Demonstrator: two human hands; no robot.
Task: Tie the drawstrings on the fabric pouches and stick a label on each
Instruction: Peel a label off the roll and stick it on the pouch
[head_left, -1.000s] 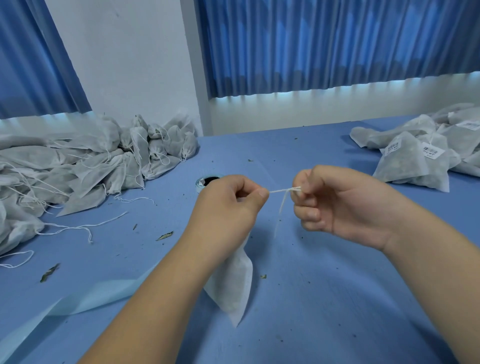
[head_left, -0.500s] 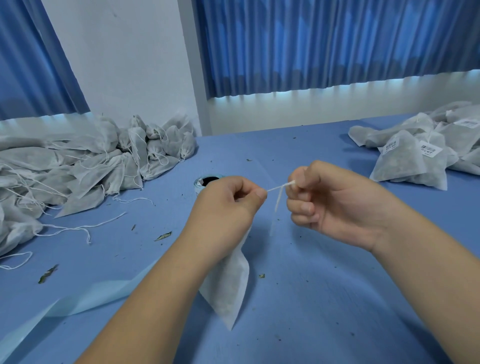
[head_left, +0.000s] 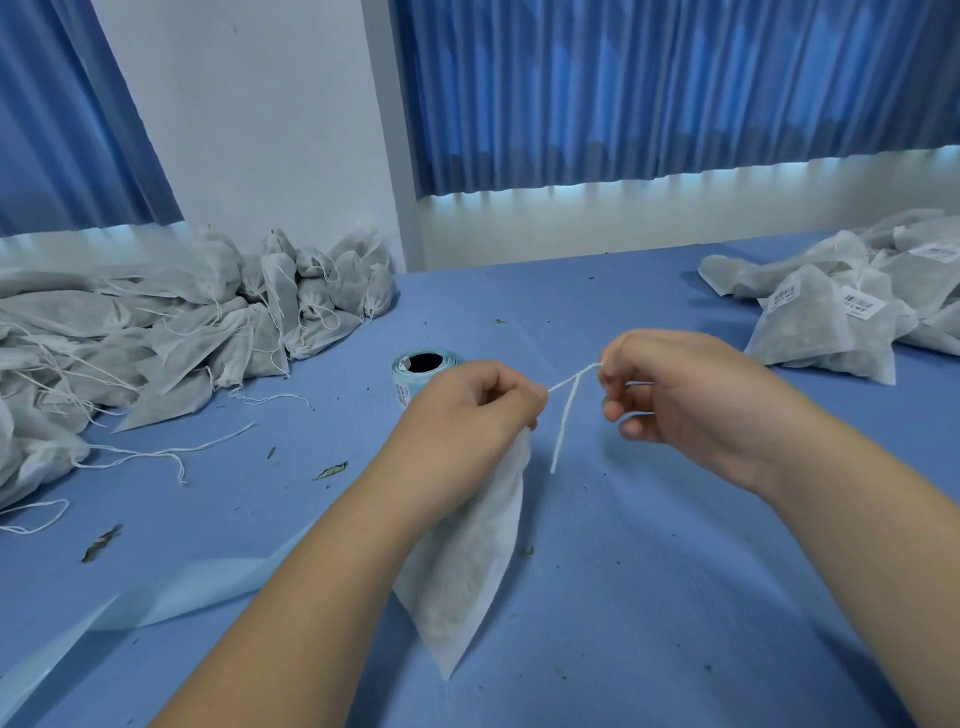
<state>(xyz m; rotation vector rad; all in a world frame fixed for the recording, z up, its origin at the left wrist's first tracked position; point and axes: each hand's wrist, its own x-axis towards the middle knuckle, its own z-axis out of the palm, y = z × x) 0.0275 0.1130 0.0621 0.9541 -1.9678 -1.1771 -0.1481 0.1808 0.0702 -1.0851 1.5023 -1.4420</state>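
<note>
The pouch (head_left: 467, 571) is hanging in front of the person, a flat bag of thin, soft white non-woven cloth, tapering to a sharp lower corner; I cannot tell whether that corner is touching the blue desk (head_left: 675, 571). Its drawstring (head_left: 563, 421) is a thin white twisted cord, one strand running taut between the hands and a loose tail dangling below it. The left hand (head_left: 467, 410) is closing its grip tightly round the gathered neck of the pouch, fingers curled under and thumb pressing where the cord comes out. The right hand (head_left: 685, 395) is pinching the cord in a closed grip between thumb and forefinger, the other fingers curling loosely beneath. A second ago the taut strand was lying almost level; now it is slanting upward to the right hand, which is sitting a little higher, while both grips are holding as they were. Just beyond the left hand a label roll (head_left: 423, 364) of pale blue tape is lying flat on the desk, and a glossy pale blue backing strip (head_left: 182, 592) is trailing off to the near left. A crumpled heap of unlabelled pouches (head_left: 156, 332) with stray strings is filling the left side, labelled pouches (head_left: 831, 322) are lying at the far right, and dry leaf scraps (head_left: 330, 470) are dotting the cloth-like desk surface.
</note>
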